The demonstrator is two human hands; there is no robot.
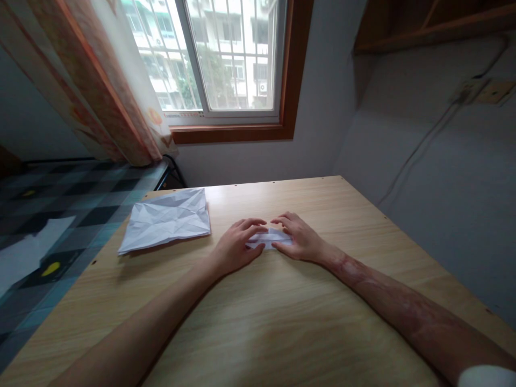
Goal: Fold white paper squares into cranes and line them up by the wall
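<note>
A small piece of folded white paper (271,237) lies on the wooden table between my two hands. My left hand (239,242) grips its left end, with the thumb along the near edge and the fingers curved over the far side. At the right end my right hand (300,237) holds the paper in the same way, thumb near and fingers far. A fold line runs across the paper from side to side. Both palms partly hide its ends.
Creased white sheets (169,220) lie at the table's (258,322) far left. Beyond the left edge is a bed with a checked cover (100,185) and loose paper (32,252). A window (234,59) and curtain (121,97) stand behind; a cable (415,148) hangs on the right wall.
</note>
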